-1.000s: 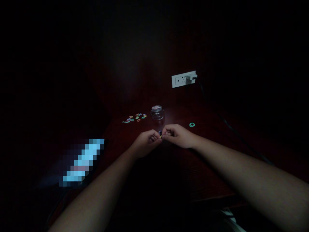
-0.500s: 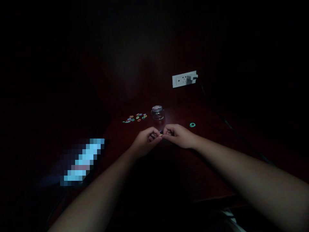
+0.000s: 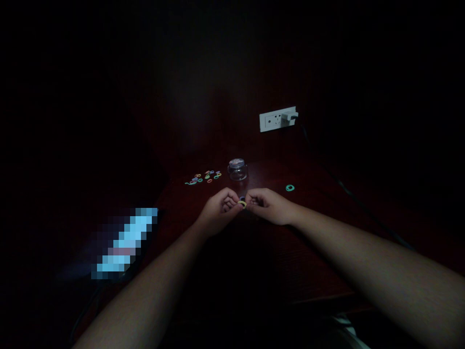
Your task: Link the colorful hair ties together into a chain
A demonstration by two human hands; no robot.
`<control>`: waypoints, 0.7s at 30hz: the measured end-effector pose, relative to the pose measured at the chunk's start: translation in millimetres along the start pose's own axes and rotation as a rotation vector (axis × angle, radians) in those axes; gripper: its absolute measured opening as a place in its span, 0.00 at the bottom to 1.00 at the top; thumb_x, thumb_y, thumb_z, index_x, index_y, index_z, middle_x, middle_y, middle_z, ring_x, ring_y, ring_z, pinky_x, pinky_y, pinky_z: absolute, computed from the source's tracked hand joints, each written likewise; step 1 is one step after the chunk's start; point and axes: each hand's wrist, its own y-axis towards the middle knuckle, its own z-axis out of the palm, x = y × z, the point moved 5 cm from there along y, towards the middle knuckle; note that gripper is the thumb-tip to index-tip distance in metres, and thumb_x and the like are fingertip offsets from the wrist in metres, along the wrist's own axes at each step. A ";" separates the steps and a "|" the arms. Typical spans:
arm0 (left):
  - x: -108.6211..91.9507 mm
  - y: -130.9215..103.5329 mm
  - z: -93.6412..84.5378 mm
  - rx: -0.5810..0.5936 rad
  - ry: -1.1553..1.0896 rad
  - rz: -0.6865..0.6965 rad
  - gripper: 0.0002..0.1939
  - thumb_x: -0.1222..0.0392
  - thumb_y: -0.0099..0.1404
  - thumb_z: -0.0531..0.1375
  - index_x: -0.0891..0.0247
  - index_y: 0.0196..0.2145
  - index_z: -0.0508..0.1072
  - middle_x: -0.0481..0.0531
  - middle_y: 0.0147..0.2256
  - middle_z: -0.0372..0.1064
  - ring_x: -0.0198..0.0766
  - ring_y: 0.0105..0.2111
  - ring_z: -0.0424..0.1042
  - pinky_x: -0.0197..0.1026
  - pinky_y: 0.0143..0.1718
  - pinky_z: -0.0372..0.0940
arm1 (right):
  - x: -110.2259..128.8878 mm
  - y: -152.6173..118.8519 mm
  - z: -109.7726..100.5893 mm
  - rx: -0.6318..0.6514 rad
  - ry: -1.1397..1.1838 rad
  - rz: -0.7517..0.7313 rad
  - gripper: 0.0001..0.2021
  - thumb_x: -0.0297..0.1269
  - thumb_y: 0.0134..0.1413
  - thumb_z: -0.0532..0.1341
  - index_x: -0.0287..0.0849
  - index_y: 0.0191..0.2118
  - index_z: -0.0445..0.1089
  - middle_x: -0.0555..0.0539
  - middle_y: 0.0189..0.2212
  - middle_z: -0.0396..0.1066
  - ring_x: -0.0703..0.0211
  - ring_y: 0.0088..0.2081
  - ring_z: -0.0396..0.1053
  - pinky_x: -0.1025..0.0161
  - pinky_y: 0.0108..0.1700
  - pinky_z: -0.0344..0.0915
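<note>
1. The left hand (image 3: 218, 211) and the right hand (image 3: 267, 206) meet fingertip to fingertip over the middle of the desk (image 3: 316, 271), and between them they pinch a small yellow elastic ring (image 3: 242, 204); both hands are curled shut around that pinch, the other fingers folded in.
2. A darker, bluish ring (image 3: 241, 198) shows just behind the yellow one, touching or nearly touching it; the dim light does not show whether the two are linked.
3. Against the pictures a second and half a second back, the yellow piece now reads as an open loop where it was only a thin sliver between the fingertips. The hands themselves have hardly shifted. This suggests the ring has been turned or stretched wider in the grip, so the fiddling with it goes on without anything being set down.
4. Toward the far edge of the desk stands a small clear jar (image 3: 237, 170), and left of it lies a scatter of coloured rings (image 3: 204, 177).
5. A single teal ring (image 3: 289, 187) lies apart, right of the hands.
6. A white wall socket (image 3: 278, 119) with a plug in it sits beyond the desk; a lit, blurred screen (image 3: 125, 242) lies near the left edge.
</note>
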 end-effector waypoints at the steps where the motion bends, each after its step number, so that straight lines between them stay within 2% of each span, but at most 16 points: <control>1: 0.0 -0.1 0.4 0.008 -0.005 -0.005 0.10 0.58 0.56 0.60 0.66 0.31 0.63 0.45 0.25 0.59 0.26 0.22 0.57 0.30 0.22 0.53 | 0.4 -0.1 0.1 0.004 -0.005 -0.003 0.06 0.33 0.51 0.55 0.38 0.26 0.60 0.54 0.19 0.57 0.69 0.21 0.55 0.70 0.23 0.51; 5: 0.6 -0.6 2.2 0.038 -0.013 -0.021 0.10 0.58 0.56 0.60 0.66 0.31 0.63 0.43 0.23 0.58 0.26 0.21 0.56 0.30 0.22 0.52 | 1.1 0.2 -0.3 0.002 -0.044 -0.015 0.06 0.33 0.51 0.55 0.39 0.25 0.59 0.54 0.18 0.58 0.69 0.21 0.55 0.70 0.23 0.51; 10: 0.4 -1.2 3.6 0.051 0.006 -0.036 0.10 0.58 0.55 0.60 0.66 0.32 0.65 0.46 0.24 0.62 0.27 0.23 0.59 0.31 0.24 0.55 | -1.1 0.4 -1.7 -0.011 -0.085 -0.015 0.07 0.31 0.49 0.55 0.40 0.23 0.57 0.55 0.18 0.57 0.69 0.21 0.53 0.70 0.24 0.49; 21: -0.6 -2.1 4.4 0.048 0.029 -0.043 0.10 0.57 0.55 0.60 0.66 0.30 0.65 0.49 0.28 0.67 0.29 0.25 0.64 0.33 0.26 0.58 | 0.2 0.0 -3.4 -0.047 -0.138 -0.043 0.12 0.33 0.45 0.55 0.40 0.18 0.52 0.56 0.16 0.50 0.70 0.20 0.47 0.70 0.23 0.46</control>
